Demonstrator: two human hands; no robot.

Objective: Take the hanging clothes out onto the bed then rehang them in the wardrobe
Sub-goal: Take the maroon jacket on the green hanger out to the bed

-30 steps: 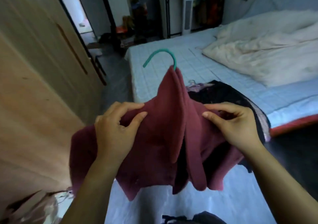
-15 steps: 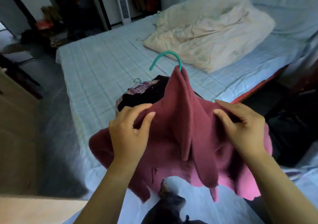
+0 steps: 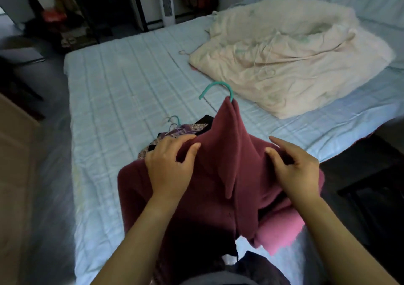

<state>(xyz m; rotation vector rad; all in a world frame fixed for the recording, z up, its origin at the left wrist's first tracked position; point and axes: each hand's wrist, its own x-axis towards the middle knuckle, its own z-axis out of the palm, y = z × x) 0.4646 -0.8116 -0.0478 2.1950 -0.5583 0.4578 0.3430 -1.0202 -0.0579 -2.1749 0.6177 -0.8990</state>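
A maroon fleece garment (image 3: pixel 220 166) hangs on a teal hanger (image 3: pixel 216 88) whose hook sticks up above its collar. My left hand (image 3: pixel 168 166) pinches the garment's left shoulder and my right hand (image 3: pixel 295 171) grips its right shoulder, holding it up over the near part of the bed (image 3: pixel 122 83). Behind it on the mattress lies a pile of dark and patterned clothes (image 3: pixel 175 133) with more hanger hooks (image 3: pixel 173 121) showing. The garment hides most of that pile.
A crumpled cream duvet (image 3: pixel 290 55) covers the bed's far right side. A wooden wardrobe panel (image 3: pixel 13 175) stands at the left edge. A white tower fan (image 3: pixel 166 0) and cluttered dark shelves (image 3: pixel 65 17) are at the back. Dark floor lies to the right.
My view has swung right, away from the wardrobe door and over the bed. The maroon garment on its hanger has come along between both hands, whose holds are unchanged.
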